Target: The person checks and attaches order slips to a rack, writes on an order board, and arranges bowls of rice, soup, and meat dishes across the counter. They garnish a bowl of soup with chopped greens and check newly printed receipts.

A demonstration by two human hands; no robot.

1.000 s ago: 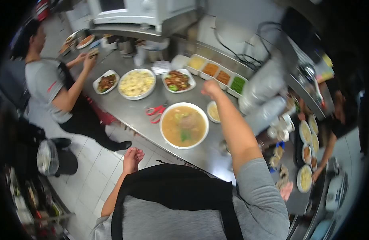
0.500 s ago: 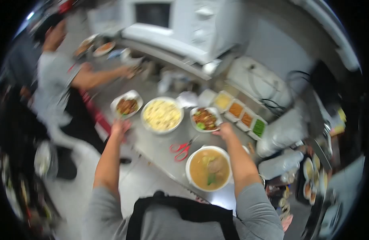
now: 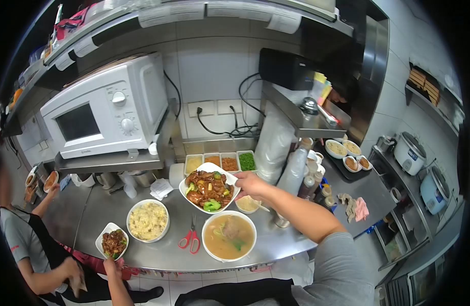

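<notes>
My right hand [image 3: 249, 184] grips the right rim of a white square bowl of meat and greens [image 3: 209, 190], raised above the steel counter [image 3: 163, 260]. At the counter's front left, my left hand [image 3: 112, 265] pinches the lower edge of a smaller white dish of meat [image 3: 112, 242]. Between the two dishes stands a round bowl of yellow topped food [image 3: 148, 221]. Red-handled scissors [image 3: 189, 240] lie beside a large soup bowl [image 3: 229, 236]. Behind the soup, a small bowl [image 3: 247, 204] sits partly hidden by my right arm.
A co-worker [image 3: 31, 245] stands at the left. Behind the counter are a white microwave [image 3: 105, 109], four topping containers [image 3: 220, 161] and wrapped stacks [image 3: 272, 145]. Bottles [image 3: 307, 186] stand at the right, near a black tray of bowls [image 3: 349, 166]. A shelf corner [image 3: 321, 123] juts out above.
The view has tilted up and shifted. My right hand has gone from the topping containers to the square bowl and lifted it; my left hand has reached out to the smaller dish.
</notes>
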